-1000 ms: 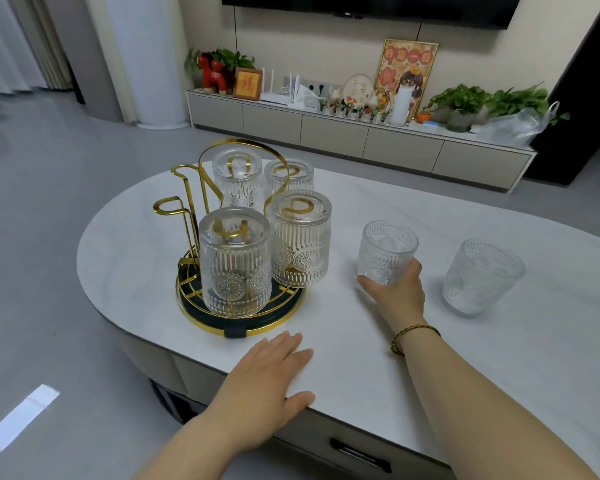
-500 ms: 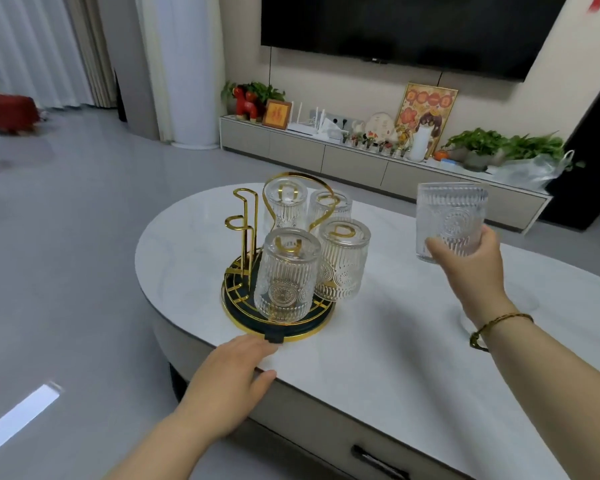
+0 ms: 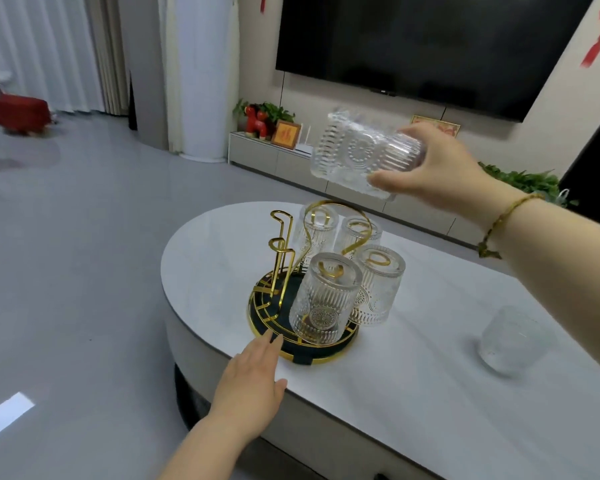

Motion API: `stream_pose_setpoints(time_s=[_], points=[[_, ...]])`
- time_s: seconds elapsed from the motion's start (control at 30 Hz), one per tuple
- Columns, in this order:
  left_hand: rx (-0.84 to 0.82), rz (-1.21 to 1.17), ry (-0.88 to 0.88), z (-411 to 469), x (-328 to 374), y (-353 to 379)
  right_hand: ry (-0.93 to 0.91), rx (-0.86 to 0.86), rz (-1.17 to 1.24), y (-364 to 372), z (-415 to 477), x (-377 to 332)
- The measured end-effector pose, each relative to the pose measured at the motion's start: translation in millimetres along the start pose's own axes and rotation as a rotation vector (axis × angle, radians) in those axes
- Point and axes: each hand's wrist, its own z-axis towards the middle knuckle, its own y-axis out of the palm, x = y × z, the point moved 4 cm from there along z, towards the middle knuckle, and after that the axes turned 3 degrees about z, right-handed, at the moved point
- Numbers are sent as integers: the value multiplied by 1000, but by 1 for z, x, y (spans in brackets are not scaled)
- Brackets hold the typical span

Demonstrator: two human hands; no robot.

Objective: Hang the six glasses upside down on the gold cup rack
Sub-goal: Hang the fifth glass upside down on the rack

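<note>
- While the left hand (image 3: 253, 372) lies flat and open on the counter (image 3: 413, 393), its fingertips touch the near rim of the rack (image 3: 302, 344).
- The right hand (image 3: 440, 168) is clamped on a glass (image 3: 357, 154), held in the air above the rack and tipped on its side, mouth toward the left; motion blurs it a little.
- That glass is clear and thick, with upright ribs and a round flower medallion pressed into its wall.
- The rack has a round dark base edged in gold, thin gold posts ending in loops, and a tall gold loop handle at the middle.
- Four glasses hang mouth-down over its posts: two near ones (image 3: 323, 299) (image 3: 378, 285) and two behind (image 3: 316, 230) (image 3: 359, 233). Gold loops show through their bottoms.
- Two posts (image 3: 281, 251) on the left side of the rack stand bare.
- A sixth glass (image 3: 510, 341) stands upright on the counter, well to the right of the rack, blurred.
- A braided cord bracelet (image 3: 499, 223) circles the right wrist.
</note>
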Motion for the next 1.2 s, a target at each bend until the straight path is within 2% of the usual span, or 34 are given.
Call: stream_pose_setpoints(time_s=[0.27,0.7,0.87,1.03,1.2], points=[[-28,27,23,10,-5,5,-48,-212,-148,50,42,-39],[-16,27,25,19,-16,2,-23,-401,-406,109,66,-52],[-35,15,24,19,-18,2,-23,-426,-443,110,71,-60],[-43,16,23,20,-18,2,-17,-382,-492,96,79,-59],[-50,10,21,20,-18,1,45,-447,-499,110,80,-50]])
